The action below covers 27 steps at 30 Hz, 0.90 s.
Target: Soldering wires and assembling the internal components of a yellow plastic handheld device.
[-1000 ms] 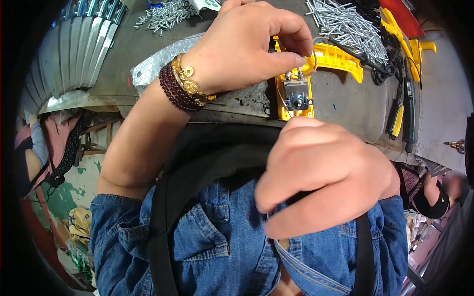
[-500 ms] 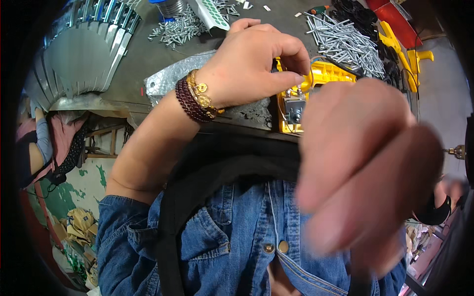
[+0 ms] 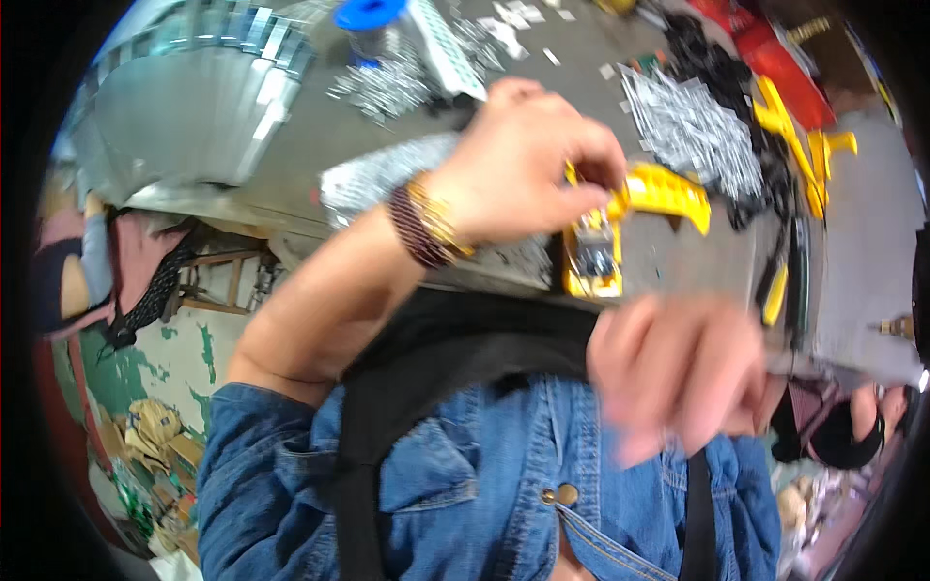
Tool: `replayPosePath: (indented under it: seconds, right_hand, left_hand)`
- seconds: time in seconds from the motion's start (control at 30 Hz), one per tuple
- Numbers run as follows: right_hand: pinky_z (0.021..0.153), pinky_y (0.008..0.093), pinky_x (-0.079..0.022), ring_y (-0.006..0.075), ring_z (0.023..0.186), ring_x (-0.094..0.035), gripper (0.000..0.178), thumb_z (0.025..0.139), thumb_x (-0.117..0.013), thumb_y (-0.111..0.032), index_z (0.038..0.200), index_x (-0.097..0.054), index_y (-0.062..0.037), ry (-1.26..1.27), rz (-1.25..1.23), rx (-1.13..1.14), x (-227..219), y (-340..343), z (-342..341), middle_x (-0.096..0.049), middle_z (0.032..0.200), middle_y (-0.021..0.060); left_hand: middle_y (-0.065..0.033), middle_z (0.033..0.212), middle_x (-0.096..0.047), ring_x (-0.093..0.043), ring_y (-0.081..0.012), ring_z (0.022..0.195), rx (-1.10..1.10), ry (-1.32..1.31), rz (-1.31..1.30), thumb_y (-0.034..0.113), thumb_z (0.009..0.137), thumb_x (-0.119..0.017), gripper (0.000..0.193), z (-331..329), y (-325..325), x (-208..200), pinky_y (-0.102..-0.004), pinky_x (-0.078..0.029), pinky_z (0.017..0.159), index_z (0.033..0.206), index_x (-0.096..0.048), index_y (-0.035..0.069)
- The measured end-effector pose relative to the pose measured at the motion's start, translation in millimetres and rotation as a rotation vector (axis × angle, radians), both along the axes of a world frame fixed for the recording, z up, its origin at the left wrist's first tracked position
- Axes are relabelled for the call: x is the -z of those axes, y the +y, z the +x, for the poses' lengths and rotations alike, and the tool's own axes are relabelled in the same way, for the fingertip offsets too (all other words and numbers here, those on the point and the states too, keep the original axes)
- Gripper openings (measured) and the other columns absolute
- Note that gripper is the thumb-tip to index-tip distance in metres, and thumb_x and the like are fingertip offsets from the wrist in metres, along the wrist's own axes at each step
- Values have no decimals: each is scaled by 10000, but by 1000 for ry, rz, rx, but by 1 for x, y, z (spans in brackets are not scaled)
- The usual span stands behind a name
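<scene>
My left hand (image 3: 539, 165), with beaded and gold bracelets at the wrist, is at the top of a yellow plastic housing (image 3: 572, 283). Its thumb and fingers are pinched together there, and what lies between them is hidden. Inside the housing sits a metal and dark part (image 3: 595, 258), blurred. A second yellow shell piece (image 3: 668, 194) extends to the right, just past my fingertips. My right hand (image 3: 683, 373) is in front of my chest, lower right of the housing. It is smeared by motion with the fingers curled, and I cannot see anything in it.
Beyond my left hand are a pile of screws (image 3: 383, 85), a blue-ended spool (image 3: 370, 14) and bubble wrap (image 3: 373, 179). Long metal pins (image 3: 693, 131) are heaped at the far right, beside black cables and yellow handles (image 3: 819, 169). Fanned metal strips (image 3: 184, 116) stand at left.
My right hand has moved away from the head camera, down and slightly left, and looks smaller. My left hand stays at the housing. The whole view has shifted and blurred.
</scene>
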State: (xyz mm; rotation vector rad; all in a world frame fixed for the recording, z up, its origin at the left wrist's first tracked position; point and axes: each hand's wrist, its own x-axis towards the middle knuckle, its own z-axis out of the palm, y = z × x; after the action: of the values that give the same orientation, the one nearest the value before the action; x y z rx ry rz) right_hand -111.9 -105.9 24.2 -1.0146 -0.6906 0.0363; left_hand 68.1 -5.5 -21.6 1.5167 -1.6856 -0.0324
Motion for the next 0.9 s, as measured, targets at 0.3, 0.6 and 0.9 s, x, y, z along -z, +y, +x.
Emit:
replayPosePath:
  seconds: [0.3,0.6,0.9]
  right_hand:
    - [723,427,-506,327,820,-666,311,962,-627,-228,1019,-709,67,112,124,-7,18,9,-36,-708,1001,184]
    - [658,361,-477,255,767,-659,190,844,-762,-110,959,-736,39,0,-130,-47,9,8,-10,-716,927,164]
    - [718,300,-437,176,817,-629,230,843,-797,-238,1031,-738,-119,-271,-883,-146,-36,12,0,-676,955,-1]
  left_hand:
    - [103,841,-683,-604,-128,951,2,159,124,186,779,-736,86,-15,6,-1,-520,-250,1101,855,-705,211]
    - [102,792,-669,-597,-134,928,-9,187,105,176,777,-727,76,-9,4,-2,-516,-252,1101,847,-701,195]
    - [93,834,-683,-604,-136,943,12,148,93,186,755,-746,117,-16,2,1,-497,-271,1084,864,-711,209]
